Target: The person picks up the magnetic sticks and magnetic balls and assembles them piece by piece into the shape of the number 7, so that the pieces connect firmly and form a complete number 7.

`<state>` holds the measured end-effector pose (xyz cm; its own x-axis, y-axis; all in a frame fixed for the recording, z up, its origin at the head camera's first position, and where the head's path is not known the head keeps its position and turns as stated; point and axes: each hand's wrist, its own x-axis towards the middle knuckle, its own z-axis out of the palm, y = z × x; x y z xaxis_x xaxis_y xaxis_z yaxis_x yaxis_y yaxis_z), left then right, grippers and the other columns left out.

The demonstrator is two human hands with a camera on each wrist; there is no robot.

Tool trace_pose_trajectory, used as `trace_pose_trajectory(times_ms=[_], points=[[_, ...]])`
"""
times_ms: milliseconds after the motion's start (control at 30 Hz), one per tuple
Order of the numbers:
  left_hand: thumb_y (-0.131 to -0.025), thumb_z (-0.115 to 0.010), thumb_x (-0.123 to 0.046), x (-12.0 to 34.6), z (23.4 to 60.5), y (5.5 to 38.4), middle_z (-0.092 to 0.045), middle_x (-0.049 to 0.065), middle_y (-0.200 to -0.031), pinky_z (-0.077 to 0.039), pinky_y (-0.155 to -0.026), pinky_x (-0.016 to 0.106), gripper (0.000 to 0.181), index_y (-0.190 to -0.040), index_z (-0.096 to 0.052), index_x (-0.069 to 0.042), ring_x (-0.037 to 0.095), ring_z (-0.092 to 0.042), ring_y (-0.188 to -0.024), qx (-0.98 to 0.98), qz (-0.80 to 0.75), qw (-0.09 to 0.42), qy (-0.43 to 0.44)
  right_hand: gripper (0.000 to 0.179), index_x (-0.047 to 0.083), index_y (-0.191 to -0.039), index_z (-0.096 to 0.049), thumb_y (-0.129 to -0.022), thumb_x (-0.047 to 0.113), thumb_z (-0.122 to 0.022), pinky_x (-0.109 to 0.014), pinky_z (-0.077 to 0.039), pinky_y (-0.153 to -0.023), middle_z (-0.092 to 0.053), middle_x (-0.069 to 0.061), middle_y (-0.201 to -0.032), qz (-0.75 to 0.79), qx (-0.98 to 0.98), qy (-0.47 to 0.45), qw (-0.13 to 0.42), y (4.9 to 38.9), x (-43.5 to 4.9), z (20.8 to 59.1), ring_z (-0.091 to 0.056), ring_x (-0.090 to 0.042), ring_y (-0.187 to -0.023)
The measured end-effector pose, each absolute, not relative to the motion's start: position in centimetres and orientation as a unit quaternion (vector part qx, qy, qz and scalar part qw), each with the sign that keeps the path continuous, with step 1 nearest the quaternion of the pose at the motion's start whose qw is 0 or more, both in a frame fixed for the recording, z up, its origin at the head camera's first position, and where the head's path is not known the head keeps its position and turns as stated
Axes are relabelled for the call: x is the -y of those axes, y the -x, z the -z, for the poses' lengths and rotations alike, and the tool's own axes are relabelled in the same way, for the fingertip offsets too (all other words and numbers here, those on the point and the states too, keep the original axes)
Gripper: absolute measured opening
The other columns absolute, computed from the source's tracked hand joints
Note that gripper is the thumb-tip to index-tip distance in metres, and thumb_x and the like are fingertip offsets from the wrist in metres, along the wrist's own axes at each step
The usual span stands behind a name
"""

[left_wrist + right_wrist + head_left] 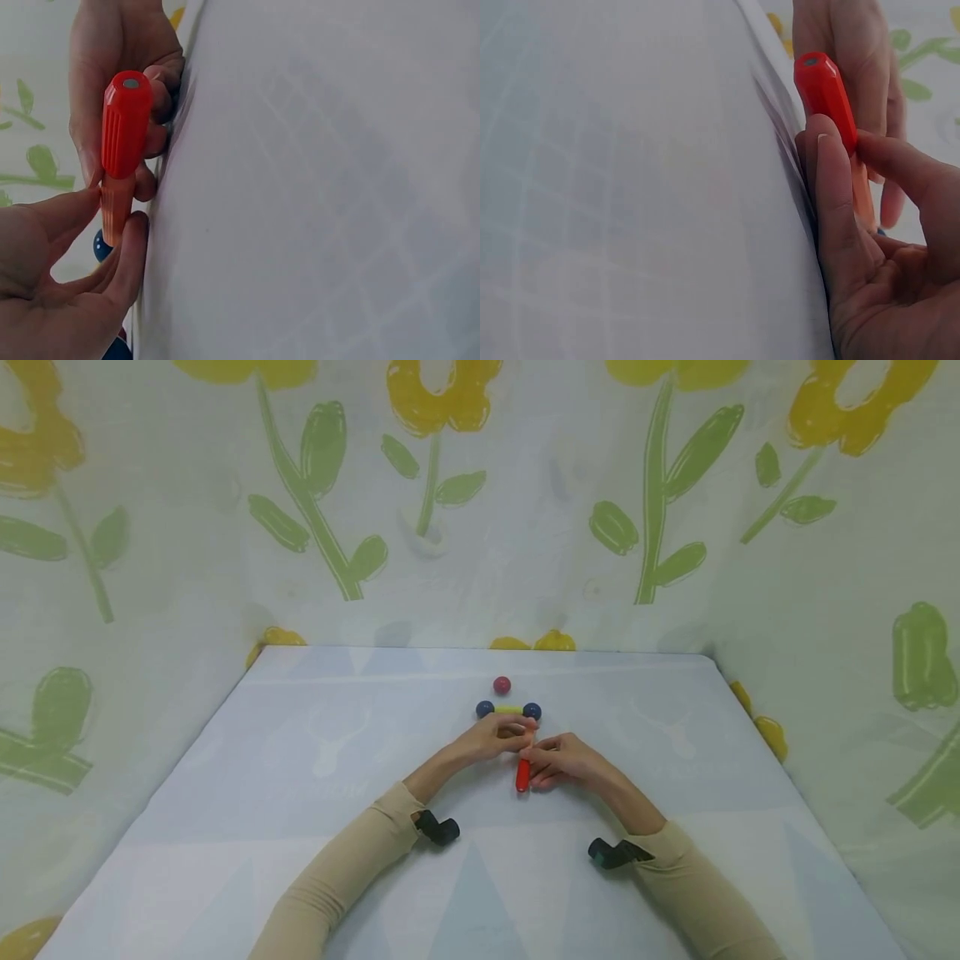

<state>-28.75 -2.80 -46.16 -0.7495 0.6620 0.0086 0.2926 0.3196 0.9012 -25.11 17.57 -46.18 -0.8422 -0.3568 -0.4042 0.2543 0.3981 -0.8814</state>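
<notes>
A red magnetic rod (pixel 125 135) and an orange rod (pixel 116 206) stand end to end in one line, the red one toward the near side. My left hand (pixel 497 737) pinches the orange rod between thumb and fingers. Beside it, my right hand (pixel 567 762) pinches the red rod close to where the two meet. The red rod's near end has a small grey metal disc, seen in both wrist views. Just beyond the left hand lies a yellow-green rod (pixel 508 710) with a dark blue ball (pixel 485 709) at its left end and another blue ball (pixel 532 711) at its right.
A dark red ball (pixel 502 685) lies farther back on the pale table (pixel 360 743). Behind and at both sides hang white cloth walls (pixel 525 527) with printed yellow flowers. Black wrist cameras (pixel 437 829) sit by both sleeve cuffs.
</notes>
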Motion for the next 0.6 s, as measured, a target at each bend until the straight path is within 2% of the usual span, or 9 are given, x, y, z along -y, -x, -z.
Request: trace_pose_trajectory(times_ms=[167,300,467,600], points=[[-0.097,-0.062,-0.019,3.1,45.6,28.4,-0.060,0.010,-0.137,-0.054,-0.095,0.037,0.040,-0.135,-0.057,-0.007,0.029,-0.061,-0.121,-0.800,-0.485,0.184,-0.301,0.049,0.000,-0.118,-0.066,-0.092,0.042,-0.067,-0.023,-0.058,-0.066,-0.071,-0.006,-0.079,0.546,-0.791,0.033,0.275,25.0,-17.5,46.1,-0.071,-0.015,-0.067],[-0.097,-0.062,-0.017,3.8,45.2,28.4,-0.060,0.009,-0.137,-0.057,-0.089,0.033,0.041,-0.137,-0.056,-0.009,0.026,-0.066,-0.112,-0.802,-0.480,0.196,-0.297,0.047,-0.001,-0.117,-0.066,-0.092,0.039,-0.067,-0.023,-0.057,-0.065,-0.071,-0.007,-0.080,0.554,-0.785,0.023,0.276,25.0,-17.4,45.9,-0.071,-0.014,-0.066],[-0.097,-0.062,-0.022,5.0,44.7,28.7,-0.064,0.009,-0.130,-0.058,-0.085,0.030,0.037,-0.133,-0.060,-0.015,0.020,-0.068,-0.099,-0.820,-0.462,0.207,-0.267,0.048,-0.004,-0.121,-0.062,-0.093,0.035,-0.067,-0.023,-0.058,-0.064,-0.071,-0.008,-0.082,0.559,-0.781,0.018,0.278,25.0,-17.4,46.0,-0.070,-0.013,-0.065],[-0.096,-0.063,-0.027,6.0,44.1,29.1,-0.068,0.009,-0.122,-0.058,-0.079,0.029,0.036,-0.130,-0.063,-0.016,0.019,-0.068,-0.092,-0.842,-0.440,0.197,-0.242,0.051,-0.003,-0.121,-0.063,-0.091,0.037,-0.069,-0.022,-0.057,-0.064,-0.071,-0.008,-0.081,0.559,-0.781,0.011,0.279,25.1,-17.3,46.1,-0.070,-0.013,-0.064]])
